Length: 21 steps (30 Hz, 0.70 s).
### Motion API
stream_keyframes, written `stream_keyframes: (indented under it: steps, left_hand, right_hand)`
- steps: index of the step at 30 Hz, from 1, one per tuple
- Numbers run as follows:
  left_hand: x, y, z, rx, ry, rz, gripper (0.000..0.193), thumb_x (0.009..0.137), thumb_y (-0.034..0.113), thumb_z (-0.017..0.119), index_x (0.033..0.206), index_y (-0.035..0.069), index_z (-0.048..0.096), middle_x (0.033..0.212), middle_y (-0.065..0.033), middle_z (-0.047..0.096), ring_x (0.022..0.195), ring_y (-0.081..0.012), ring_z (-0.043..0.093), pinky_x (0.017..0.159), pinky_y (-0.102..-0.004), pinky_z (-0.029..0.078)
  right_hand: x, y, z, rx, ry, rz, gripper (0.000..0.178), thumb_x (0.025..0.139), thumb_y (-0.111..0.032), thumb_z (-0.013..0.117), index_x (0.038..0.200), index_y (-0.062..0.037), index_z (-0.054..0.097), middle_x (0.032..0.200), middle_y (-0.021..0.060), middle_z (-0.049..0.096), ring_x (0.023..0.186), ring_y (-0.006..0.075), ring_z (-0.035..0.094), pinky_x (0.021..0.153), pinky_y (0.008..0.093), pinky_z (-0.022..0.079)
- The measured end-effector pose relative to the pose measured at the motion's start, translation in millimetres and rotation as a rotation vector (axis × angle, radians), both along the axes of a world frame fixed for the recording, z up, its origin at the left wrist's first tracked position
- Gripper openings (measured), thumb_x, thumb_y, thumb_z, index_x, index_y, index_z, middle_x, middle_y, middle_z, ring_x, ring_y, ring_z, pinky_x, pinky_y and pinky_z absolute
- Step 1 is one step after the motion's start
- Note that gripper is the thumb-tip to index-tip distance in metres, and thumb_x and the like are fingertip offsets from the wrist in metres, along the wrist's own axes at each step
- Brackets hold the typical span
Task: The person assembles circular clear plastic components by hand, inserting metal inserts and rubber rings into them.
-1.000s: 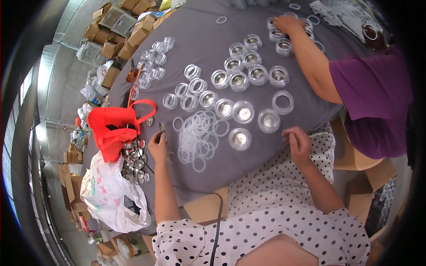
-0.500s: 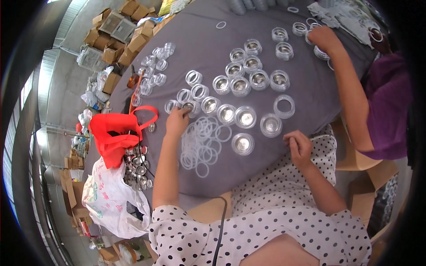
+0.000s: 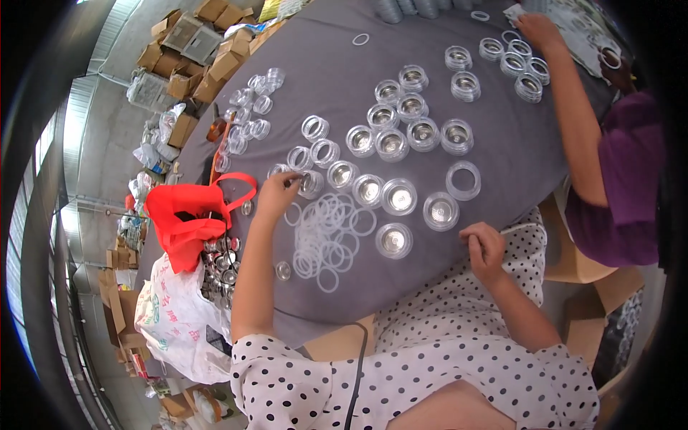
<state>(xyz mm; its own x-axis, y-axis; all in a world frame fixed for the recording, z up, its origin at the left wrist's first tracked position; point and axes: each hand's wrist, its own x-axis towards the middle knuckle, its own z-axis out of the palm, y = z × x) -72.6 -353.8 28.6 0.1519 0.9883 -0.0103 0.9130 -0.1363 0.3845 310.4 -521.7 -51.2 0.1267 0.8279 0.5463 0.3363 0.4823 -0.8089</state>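
Observation:
My left hand (image 3: 274, 195) is over the left part of the grey table, its fingertips pinched between a clear round container (image 3: 309, 184) and a partly covered clear ring piece (image 3: 278, 170). What the pinch holds, if anything, is too small to make out. Beside that hand lies a heap of thin translucent rings (image 3: 328, 240). My right hand (image 3: 484, 247) rests loosely curled at the table's near edge, with nothing visible in it. Close to it stand a clear container with a silvery inside (image 3: 441, 211) and a wide clear ring (image 3: 464, 180).
Several more clear containers (image 3: 391, 144) spread across the grey-clothed table (image 3: 516, 154). A red bag (image 3: 183, 218), small metal cups (image 3: 219, 266) and a white plastic bag (image 3: 183, 322) lie at left. A co-worker's hand (image 3: 539, 32) reaches in at the far right.
My left hand has drawn back slightly left from the clear container it was touching. The co-worker's hand has moved farther back, uncovering several containers. My right hand has barely moved.

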Motion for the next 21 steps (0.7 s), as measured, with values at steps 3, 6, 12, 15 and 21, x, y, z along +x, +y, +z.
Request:
stream_keyframes:
  steps: [3, 6, 12, 15, 21]
  left_hand:
    - [11, -10, 8, -0.12, 0.097, -0.002, 0.04, 0.072, 0.01, 0.055, 0.111, 0.005, 0.059, 0.062, -0.007, 0.054, 0.053, -0.0105, 0.047, 0.052, -0.0262, 0.039]
    - [11, -12, 3, -0.262, 0.154, -0.004, 0.049, 0.069, 0.009, 0.054, 0.118, 0.007, 0.054, 0.06, -0.0059, 0.052, 0.052, -0.0113, 0.047, 0.052, -0.0271, 0.039]
    - [18, -12, -1, -0.33, 0.211, 0.031, 0.057, 0.065, 0.012, 0.056, 0.122, 0.012, 0.05, 0.07, -0.0106, 0.058, 0.064, -0.0198, 0.055, 0.061, -0.032, 0.044]
    - [34, -13, 13, -0.331, 0.278, 0.048, 0.057, 0.064, 0.015, 0.058, 0.12, 0.013, 0.053, 0.081, -0.0134, 0.064, 0.078, -0.026, 0.061, 0.071, -0.0355, 0.047]
    - [26, -6, 4, -0.363, 0.266, 0.015, 0.048, 0.064, 0.013, 0.059, 0.111, 0.01, 0.059, 0.072, -0.0129, 0.062, 0.068, -0.0249, 0.059, 0.064, -0.0339, 0.046]
  right_hand:
    - [1, 1, -4, 0.019, -0.012, 0.0, 0.009, 0.074, 0.001, 0.049, 0.074, -0.0005, 0.058, 0.067, 0.0094, 0.058, 0.053, 0.0208, 0.055, 0.049, 0.0284, 0.042]
    - [1, 2, -3, 0.024, -0.009, 0.008, 0.009, 0.073, 0.001, 0.049, 0.073, -0.0009, 0.057, 0.067, 0.0097, 0.059, 0.053, 0.022, 0.054, 0.049, 0.0293, 0.042]
    - [2, 3, -3, 0.036, -0.053, 0.01, 0.008, 0.072, 0.002, 0.049, 0.073, -0.0005, 0.057, 0.067, 0.0098, 0.059, 0.053, 0.0217, 0.054, 0.049, 0.0293, 0.042]
    - [2, 1, -2, -0.012, -0.033, 0.025, 0.008, 0.071, 0.003, 0.049, 0.073, -0.0003, 0.057, 0.067, 0.0099, 0.058, 0.053, 0.0214, 0.055, 0.049, 0.0296, 0.043]
    - [2, 2, -1, -0.034, -0.033, 0.055, 0.01, 0.069, 0.002, 0.048, 0.073, -0.0001, 0.056, 0.067, 0.0105, 0.059, 0.054, 0.0216, 0.055, 0.05, 0.0299, 0.044]
